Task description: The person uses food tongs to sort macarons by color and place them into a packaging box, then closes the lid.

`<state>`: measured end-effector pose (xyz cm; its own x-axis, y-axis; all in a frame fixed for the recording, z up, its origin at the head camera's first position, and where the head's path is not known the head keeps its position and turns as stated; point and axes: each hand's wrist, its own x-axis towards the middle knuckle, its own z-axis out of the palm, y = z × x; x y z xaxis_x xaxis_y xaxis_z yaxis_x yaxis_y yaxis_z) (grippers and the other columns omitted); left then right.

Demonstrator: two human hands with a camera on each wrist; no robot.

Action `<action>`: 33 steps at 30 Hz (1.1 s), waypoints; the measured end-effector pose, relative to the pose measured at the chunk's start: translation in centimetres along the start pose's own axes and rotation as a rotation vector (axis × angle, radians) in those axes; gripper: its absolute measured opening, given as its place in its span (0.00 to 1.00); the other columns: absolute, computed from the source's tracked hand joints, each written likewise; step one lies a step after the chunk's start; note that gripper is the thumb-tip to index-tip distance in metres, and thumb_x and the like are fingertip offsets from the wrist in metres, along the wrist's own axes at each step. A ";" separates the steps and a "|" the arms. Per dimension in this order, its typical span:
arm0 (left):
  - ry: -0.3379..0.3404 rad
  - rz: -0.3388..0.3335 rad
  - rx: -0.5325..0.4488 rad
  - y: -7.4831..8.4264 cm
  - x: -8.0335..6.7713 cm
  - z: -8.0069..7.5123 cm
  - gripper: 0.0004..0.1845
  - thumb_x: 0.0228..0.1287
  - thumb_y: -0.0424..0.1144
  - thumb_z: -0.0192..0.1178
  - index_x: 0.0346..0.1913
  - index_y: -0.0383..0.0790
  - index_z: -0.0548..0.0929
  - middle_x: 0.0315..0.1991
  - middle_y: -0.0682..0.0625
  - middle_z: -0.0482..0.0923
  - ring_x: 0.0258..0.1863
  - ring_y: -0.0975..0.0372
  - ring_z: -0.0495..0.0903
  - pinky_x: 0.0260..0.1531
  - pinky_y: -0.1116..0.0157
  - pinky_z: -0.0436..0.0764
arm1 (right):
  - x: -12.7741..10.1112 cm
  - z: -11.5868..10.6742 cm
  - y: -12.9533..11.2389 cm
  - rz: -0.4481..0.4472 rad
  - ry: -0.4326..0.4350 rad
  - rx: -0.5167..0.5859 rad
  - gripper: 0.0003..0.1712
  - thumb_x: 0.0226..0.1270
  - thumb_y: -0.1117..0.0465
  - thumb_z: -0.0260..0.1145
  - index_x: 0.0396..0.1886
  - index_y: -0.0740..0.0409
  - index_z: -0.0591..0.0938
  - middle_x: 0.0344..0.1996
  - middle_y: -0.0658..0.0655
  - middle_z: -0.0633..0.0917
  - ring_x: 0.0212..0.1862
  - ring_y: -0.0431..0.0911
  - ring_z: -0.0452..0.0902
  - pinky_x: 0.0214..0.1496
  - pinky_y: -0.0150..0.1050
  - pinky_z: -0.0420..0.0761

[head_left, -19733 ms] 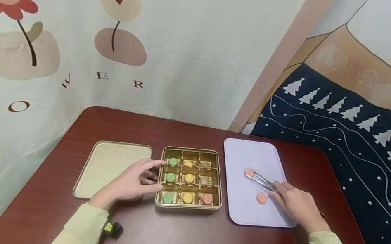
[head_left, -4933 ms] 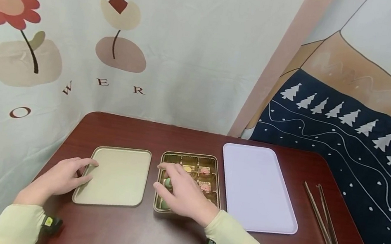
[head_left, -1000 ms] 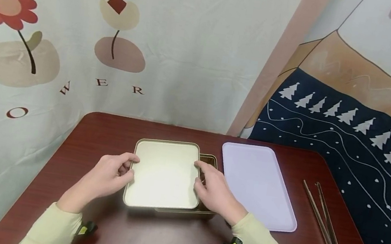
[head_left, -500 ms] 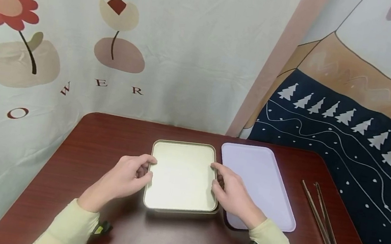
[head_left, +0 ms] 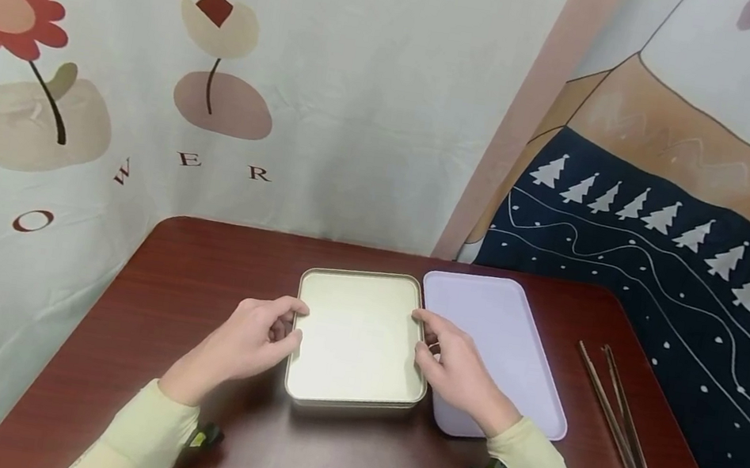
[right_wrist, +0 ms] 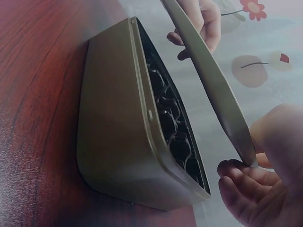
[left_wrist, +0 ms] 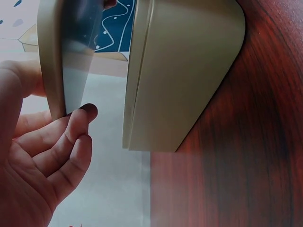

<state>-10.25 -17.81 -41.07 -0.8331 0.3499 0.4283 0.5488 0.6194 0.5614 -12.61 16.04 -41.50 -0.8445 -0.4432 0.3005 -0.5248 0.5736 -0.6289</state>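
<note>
Lid [head_left: 357, 335] pinched by left hand [head_left: 243, 339] and right hand [head_left: 459, 372] above tin [right_wrist: 123, 137].

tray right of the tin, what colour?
Pale lilac, plain, no pattern. The tray shows best in the head view, beside the lid.

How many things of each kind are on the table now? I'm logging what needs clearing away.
Gold tin boxes: 1, the box
Gold lids: 1, the lid, held above the box by the left hand and right hand
Lilac trays: 1, the tray
Tongs: 1, the tongs
Total: 4
</note>
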 end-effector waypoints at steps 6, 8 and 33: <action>0.035 0.020 -0.018 -0.1 -0.1 -0.1 0.11 0.59 0.29 0.69 0.46 0.38 0.87 0.28 0.60 0.78 0.24 0.73 0.76 0.23 0.72 0.81 | 0.1 -0.4 -0.2 0.037 -0.007 0.016 0.26 0.71 0.69 0.63 0.68 0.67 0.78 0.43 0.57 0.87 0.42 0.43 0.84 0.45 0.42 0.91; 0.039 0.018 -0.040 -0.2 -0.2 -0.1 0.12 0.60 0.30 0.70 0.47 0.39 0.87 0.29 0.60 0.78 0.25 0.72 0.77 0.24 0.72 0.81 | 0.1 -0.7 -0.3 0.059 -0.007 0.034 0.25 0.74 0.68 0.63 0.68 0.65 0.78 0.43 0.55 0.87 0.42 0.43 0.83 0.46 0.40 0.90; 0.151 0.173 -0.092 -0.4 0.0 -1.0 0.13 0.62 0.26 0.70 0.48 0.40 0.89 0.28 0.58 0.84 0.22 0.73 0.75 0.18 0.76 0.77 | 0.3 -2.3 -0.7 0.022 0.027 0.163 0.13 0.74 0.69 0.67 0.55 0.64 0.86 0.40 0.56 0.88 0.32 0.40 0.77 0.29 0.32 0.80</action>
<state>-10.40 -18.76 -40.63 -0.7099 0.3319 0.6212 0.6924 0.4906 0.5291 -12.70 17.09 -39.37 -0.8593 -0.4116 0.3037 -0.4840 0.4622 -0.7430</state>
